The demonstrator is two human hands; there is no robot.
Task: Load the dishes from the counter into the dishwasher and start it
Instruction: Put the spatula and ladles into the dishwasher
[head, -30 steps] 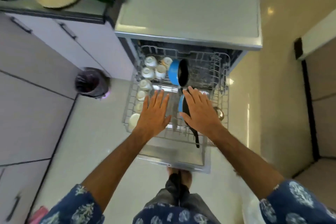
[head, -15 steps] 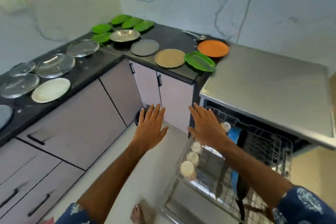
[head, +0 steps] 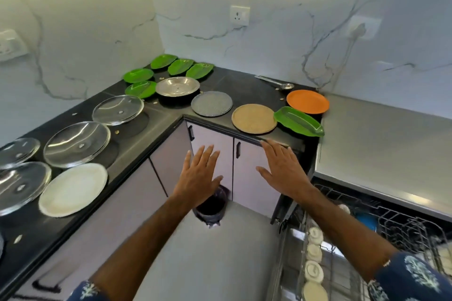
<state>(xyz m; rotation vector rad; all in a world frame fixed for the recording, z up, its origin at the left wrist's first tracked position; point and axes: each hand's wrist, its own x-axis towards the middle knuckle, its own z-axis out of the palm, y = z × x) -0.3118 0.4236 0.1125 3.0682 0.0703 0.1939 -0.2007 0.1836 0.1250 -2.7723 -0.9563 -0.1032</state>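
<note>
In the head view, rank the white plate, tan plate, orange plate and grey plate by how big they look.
1. white plate, though it lies nearest the camera.
2. tan plate.
3. orange plate and grey plate: too alike to rank.

We're looking at white marble-look walls (head: 269, 7), lilac cabinets (head: 215, 154), a grey floor (head: 208, 264), and a wall socket (head: 239, 16).

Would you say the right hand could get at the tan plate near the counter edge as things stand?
Probably yes. The right hand is open and empty, hovering just below the counter edge, and the tan plate lies flat right above it with nothing between; only the green leaf dish touches its side.
</note>
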